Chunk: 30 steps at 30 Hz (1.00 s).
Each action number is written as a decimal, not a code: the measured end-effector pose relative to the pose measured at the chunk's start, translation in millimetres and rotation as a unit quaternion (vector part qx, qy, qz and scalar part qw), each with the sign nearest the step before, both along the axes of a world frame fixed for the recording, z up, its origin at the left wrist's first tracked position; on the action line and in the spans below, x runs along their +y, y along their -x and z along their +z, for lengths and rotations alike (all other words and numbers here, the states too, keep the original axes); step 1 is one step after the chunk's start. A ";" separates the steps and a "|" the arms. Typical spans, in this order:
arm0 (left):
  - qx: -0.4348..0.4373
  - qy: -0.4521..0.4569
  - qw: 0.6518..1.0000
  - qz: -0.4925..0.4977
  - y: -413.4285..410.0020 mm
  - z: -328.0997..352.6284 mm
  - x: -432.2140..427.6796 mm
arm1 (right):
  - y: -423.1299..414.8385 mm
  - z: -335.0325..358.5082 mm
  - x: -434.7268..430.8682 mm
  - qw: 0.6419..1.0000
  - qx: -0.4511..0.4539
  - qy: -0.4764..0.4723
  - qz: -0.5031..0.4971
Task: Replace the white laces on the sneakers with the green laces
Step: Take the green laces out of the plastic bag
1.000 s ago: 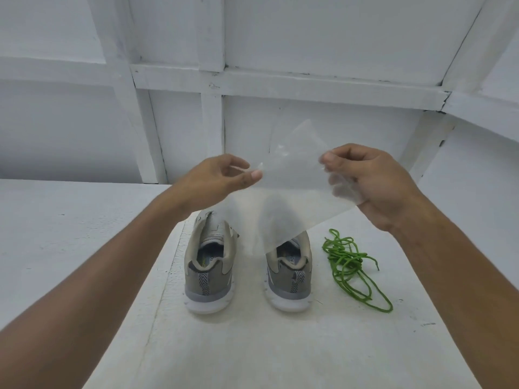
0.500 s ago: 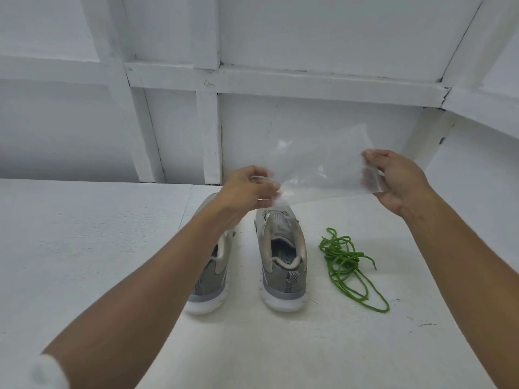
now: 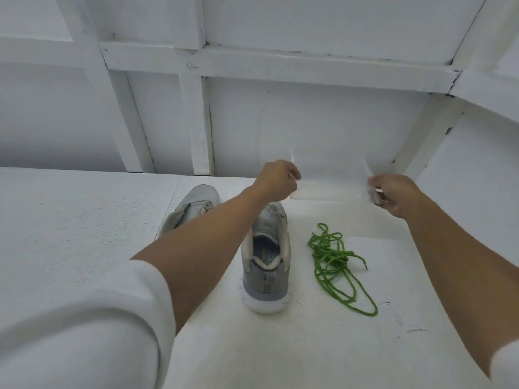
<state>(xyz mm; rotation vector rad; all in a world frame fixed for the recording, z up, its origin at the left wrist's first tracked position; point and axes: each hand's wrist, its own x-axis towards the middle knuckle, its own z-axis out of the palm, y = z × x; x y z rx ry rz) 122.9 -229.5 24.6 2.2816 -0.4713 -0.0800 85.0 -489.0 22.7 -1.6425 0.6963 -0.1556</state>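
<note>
Pinching one clear bag [image 3: 331,189]; two sneakers [image 3: 266,265].

The sneaker [image 3: 266,265] at frame centre is mid-grey mesh with a darker grey heel band, a cream collar lining and a white sole. Its heel tab has a black-and-white chevron pattern, and its insole is blue-grey. The second sneaker [image 3: 193,203], to its left, is a paler grey. Right of centre, the laces [image 3: 334,256] are bright green with one dark tip. Above them the plastic bag [image 3: 331,186] is a clear, milky film. The sleeve [image 3: 98,318] at lower left is white. The desk [image 3: 56,220] is white with a few dark specks at lower right. The wall [image 3: 309,122] across the top is white too, dark at its cracked joints.
</note>
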 end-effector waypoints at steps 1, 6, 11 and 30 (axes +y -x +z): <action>-0.006 -0.028 1.000 -0.009 -4.5 -2.9 -3.8 | -3.8 -5.7 -5.7 1.000 0.011 0.003 0.003; 0.001 -0.143 0.989 -0.041 -22.5 -18.0 -20.3 | -16.7 -28.1 -20.8 1.000 0.020 0.010 0.001; 0.018 -0.245 0.967 -0.063 -29.7 -26.3 -34.7 | -19.0 -45.6 -28.6 0.995 0.019 0.098 0.011; 0.022 -0.402 0.912 -0.083 -31.6 -41.8 -63.1 | -9.1 -73.0 -22.1 0.931 0.086 0.346 0.083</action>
